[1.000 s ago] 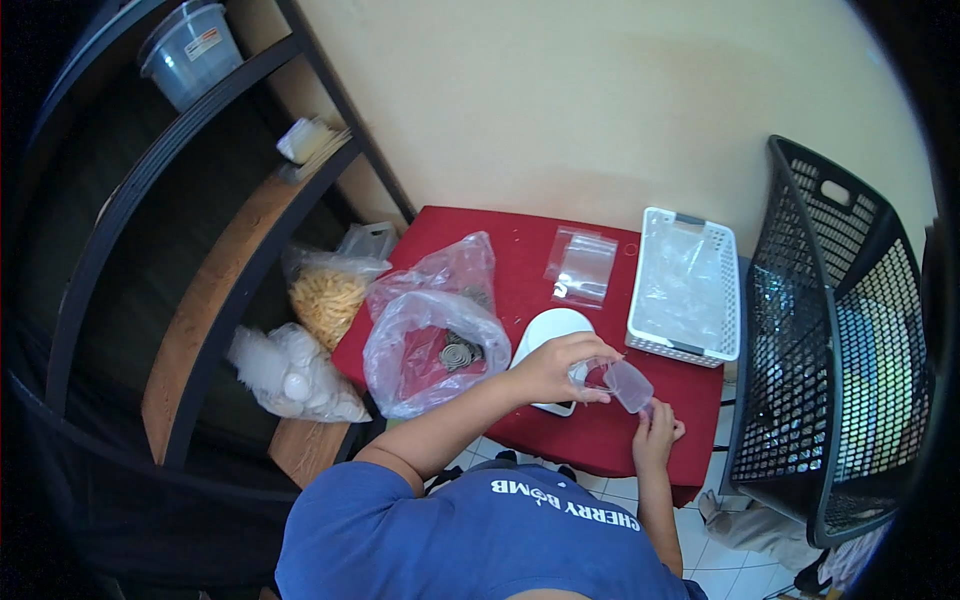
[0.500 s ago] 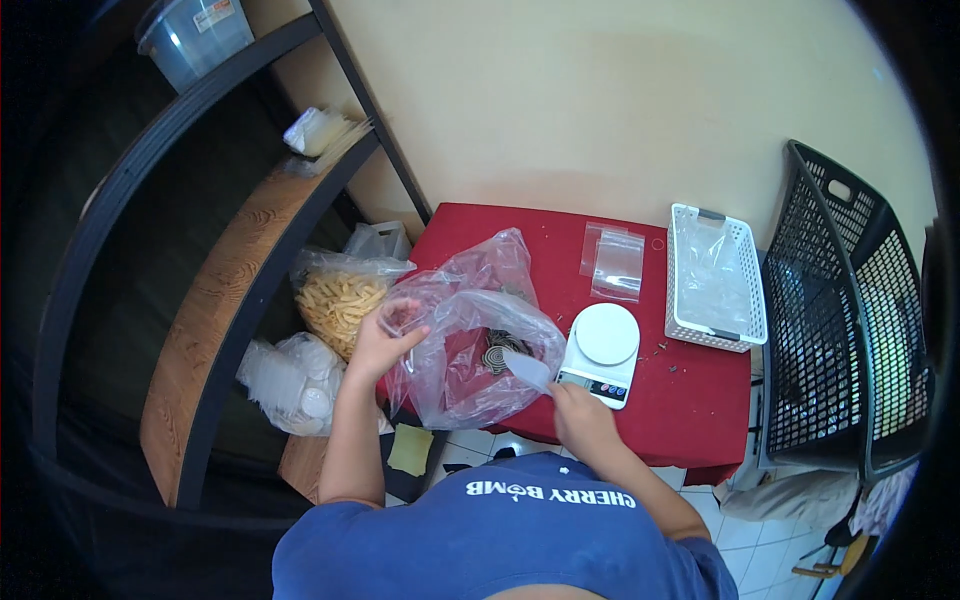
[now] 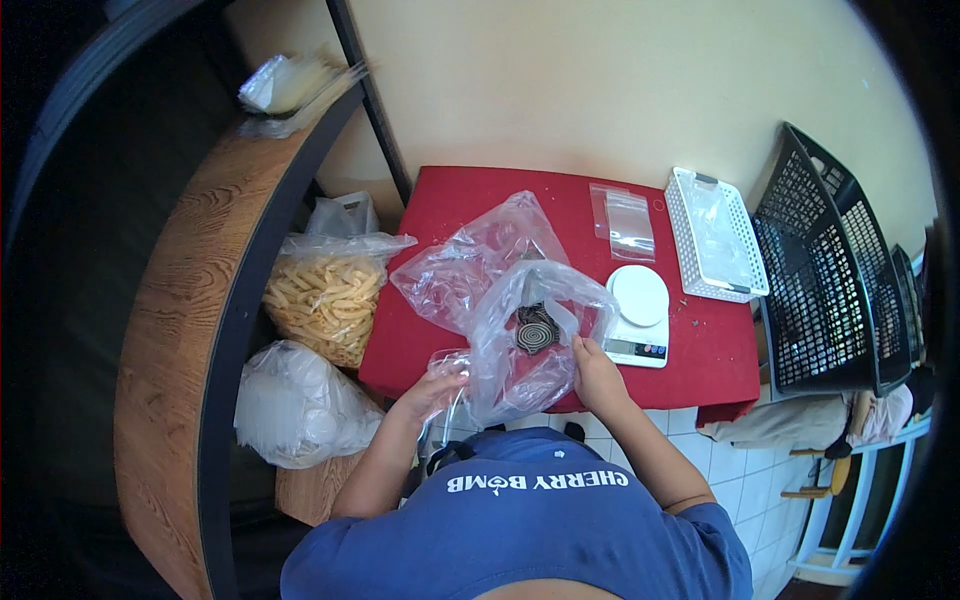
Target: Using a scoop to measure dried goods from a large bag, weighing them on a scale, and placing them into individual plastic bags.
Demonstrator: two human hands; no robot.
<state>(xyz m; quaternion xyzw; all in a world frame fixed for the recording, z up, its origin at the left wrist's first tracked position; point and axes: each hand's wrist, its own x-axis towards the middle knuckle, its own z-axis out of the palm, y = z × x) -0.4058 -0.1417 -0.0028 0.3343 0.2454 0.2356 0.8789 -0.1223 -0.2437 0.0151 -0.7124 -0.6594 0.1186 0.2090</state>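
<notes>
A large clear plastic bag point(image 3: 490, 370) stands open at the table's near edge. Inside it lies a dark piece with a pale spiral pattern point(image 3: 537, 332); what else the bag holds is hard to make out. My right hand point(image 3: 598, 378) is closed at the bag's right side, on a whitish scoop point(image 3: 565, 322) whose blade reaches into the opening. Left of the bag, my left hand point(image 3: 436, 392) is curled round a clear plastic piece point(image 3: 450, 366), perhaps a small pouch. Behind them a second crumpled part of clear plastic point(image 3: 460, 265) spreads over the red cloth.
A white kitchen scale point(image 3: 638, 310) stands right of the bag. Flat clear pouches point(image 3: 630, 225) and a white basket point(image 3: 700, 240) lie beyond. A black crate point(image 3: 825, 270) stands at right. Bagged yellowish snacks point(image 3: 325, 300), bagged white lids point(image 3: 305, 405) and a wooden shelf point(image 3: 180, 330) are at left.
My view has shifted. My left hand has come down and nearer to me, with the clear plastic. The bag stands more upright, and the scoop has tipped more upright inside it.
</notes>
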